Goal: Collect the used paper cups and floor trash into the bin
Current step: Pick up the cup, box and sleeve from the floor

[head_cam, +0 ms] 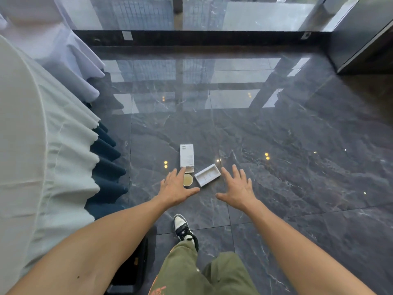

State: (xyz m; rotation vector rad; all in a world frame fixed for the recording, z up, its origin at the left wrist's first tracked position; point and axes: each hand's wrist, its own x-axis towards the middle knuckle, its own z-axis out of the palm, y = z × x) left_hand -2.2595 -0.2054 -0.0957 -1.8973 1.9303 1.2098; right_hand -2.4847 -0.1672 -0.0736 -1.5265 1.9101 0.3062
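On floor (276,145): upright paper cup (188,179); white box (187,155), long axis pointing away; tray (207,177), angled. Left hand (176,188), right hand (238,188): spread, holding nothing.

The floor (276,145) is dark grey marble with pale veins and a glossy sheen. On it lie a white box lid (187,155) with small grey print, a white tray (207,178) and a cup (188,179) with a beige inside. The tablecloth (42,145) is white over a navy skirt (106,162); the trousers (191,273) are olive green, and the shoe (182,227) is black and white.
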